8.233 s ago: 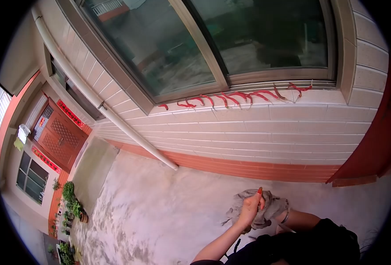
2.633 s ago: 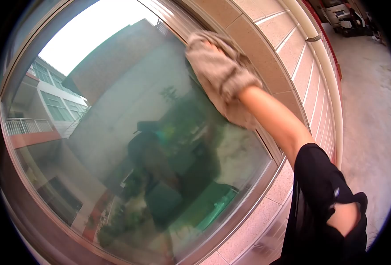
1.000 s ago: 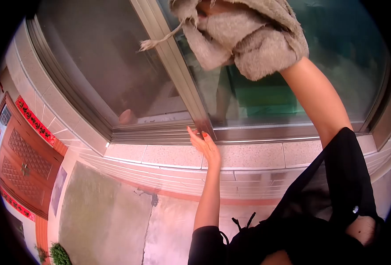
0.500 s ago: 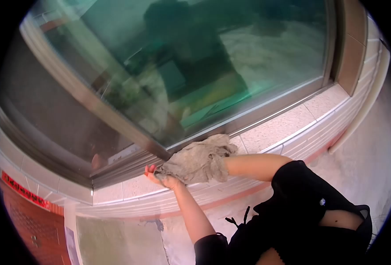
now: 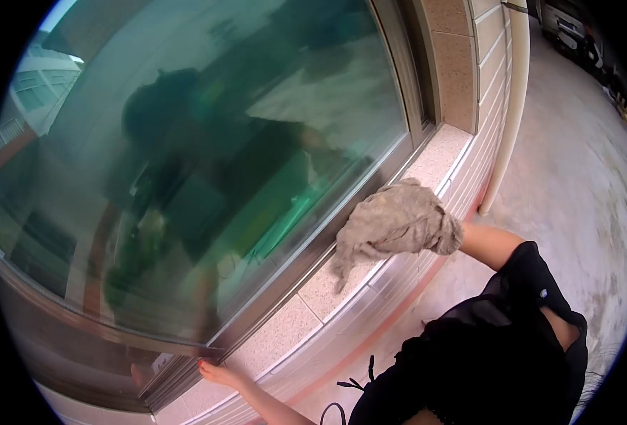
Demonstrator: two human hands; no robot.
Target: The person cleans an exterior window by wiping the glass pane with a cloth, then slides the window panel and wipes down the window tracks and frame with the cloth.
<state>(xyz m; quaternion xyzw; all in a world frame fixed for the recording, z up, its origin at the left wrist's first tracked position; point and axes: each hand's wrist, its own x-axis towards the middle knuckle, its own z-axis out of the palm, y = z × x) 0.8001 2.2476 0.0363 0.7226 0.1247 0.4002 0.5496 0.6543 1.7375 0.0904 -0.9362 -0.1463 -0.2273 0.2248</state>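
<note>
Window pane [image 5: 179, 212]: spans the space above the left hand [image 5: 218, 373] and across toward the right; a fresh fold would probably suit glass better than one used on stone.
Left hand: bare, fingers loosely extended toward the lower frame corner, nothing seen in it; contact with the frame unclear. Best used, I judge, as a light steady.
Lower frame rail [image 5: 292, 275]: runs between the hands; a fold tucked into its seam should reach grit.
Sill [image 5: 278, 340]: under the left hand and the cloth; long, even, overlapping strokes advised.
Cloth [image 5: 391, 219]: draped around the right hand, over the sill beside the rail; its loose tail, toward the left hand, is better gathered in.
Right hand: hidden inside the cloth; how tightly closed, cannot tell. Flat palm pressure recommended.
Downpipe [image 5: 515, 106]: beyond the right hand; outside the stroke.
Count, left to right: large reflective pane, 1; left hand, 1; rail, 1; sill, 1; cloth, 1; right hand, 1; downpipe, 1.
</note>
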